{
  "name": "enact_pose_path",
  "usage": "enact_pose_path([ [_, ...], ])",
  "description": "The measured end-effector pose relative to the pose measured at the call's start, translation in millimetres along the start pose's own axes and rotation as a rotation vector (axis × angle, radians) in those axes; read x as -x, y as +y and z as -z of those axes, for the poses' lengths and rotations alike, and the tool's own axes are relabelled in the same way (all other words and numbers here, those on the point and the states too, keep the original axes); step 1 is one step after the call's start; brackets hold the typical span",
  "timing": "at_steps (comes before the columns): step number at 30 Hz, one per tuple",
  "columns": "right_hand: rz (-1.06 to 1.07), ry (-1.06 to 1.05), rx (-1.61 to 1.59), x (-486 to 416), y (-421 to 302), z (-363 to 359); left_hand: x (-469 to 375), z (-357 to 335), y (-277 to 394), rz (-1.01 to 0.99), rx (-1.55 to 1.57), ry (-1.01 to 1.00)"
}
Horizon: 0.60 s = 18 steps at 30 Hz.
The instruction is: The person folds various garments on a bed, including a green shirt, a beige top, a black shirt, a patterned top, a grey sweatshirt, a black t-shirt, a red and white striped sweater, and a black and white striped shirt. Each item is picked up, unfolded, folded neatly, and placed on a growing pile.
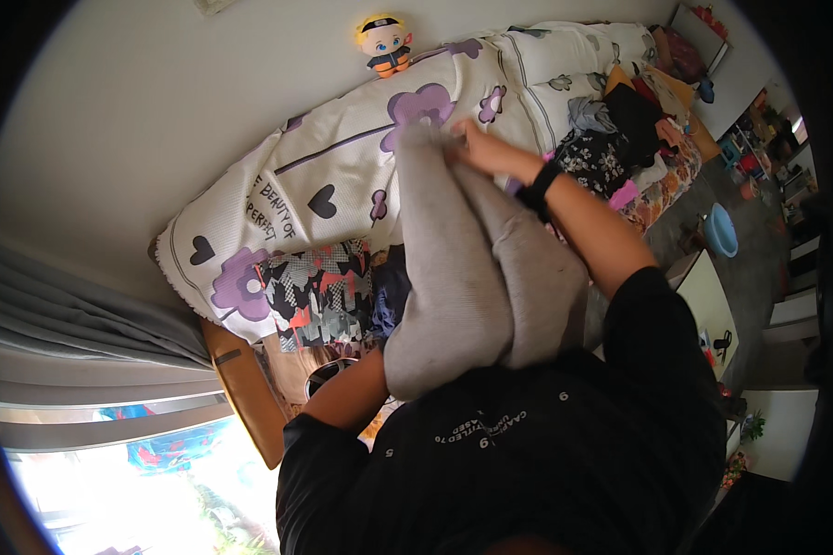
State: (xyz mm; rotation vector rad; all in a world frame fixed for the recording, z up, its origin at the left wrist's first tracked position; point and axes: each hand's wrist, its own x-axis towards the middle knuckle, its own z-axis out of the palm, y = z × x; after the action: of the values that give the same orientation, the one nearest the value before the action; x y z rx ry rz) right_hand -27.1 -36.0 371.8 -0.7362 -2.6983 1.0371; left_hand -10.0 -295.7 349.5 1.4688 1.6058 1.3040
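Grey knit trousers (451, 277) stretch up from my black shirt front, their two legs side by side and narrowing towards the far end. My right hand (479, 149), blurred and with a black band on its wrist, grips them at that narrow end. My left forearm passes behind the wide near part of the trousers, which hides the left hand. Beneath the cloth is a sofa covered with a white throw (347, 159) bearing purple flowers and black hearts. Left of the trousers lies a folded patterned cloth (319, 295), beside a dark blue garment (391, 291).
A plush doll (385, 47) sits on the sofa back. Heaped clothes (621, 132) cover the sofa's right end. A wooden armrest (243, 392) and grey curtain (90, 312) stand left. At right are a low table (711, 305) and a blue basin (720, 229) on the floor.
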Motion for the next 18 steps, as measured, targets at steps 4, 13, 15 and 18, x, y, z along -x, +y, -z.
enact_pose_path([
  [4, 0.396, -0.598, -0.508, 69, 28, -33, 22, 24, 31, -0.134, -0.392, -0.118],
  [13, 0.481, -0.784, -0.271, 174, -21, 7, 6, 3, 26, 0.315, 0.319, -0.061],
  [15, 0.349, -0.771, -0.28, 185, -18, 8, -20, 8, 29, 0.378, 0.055, -0.269],
  [18, 0.189, -0.75, -0.26, 190, -3, 19, -41, 15, 50, 0.139, -0.047, -0.302],
])
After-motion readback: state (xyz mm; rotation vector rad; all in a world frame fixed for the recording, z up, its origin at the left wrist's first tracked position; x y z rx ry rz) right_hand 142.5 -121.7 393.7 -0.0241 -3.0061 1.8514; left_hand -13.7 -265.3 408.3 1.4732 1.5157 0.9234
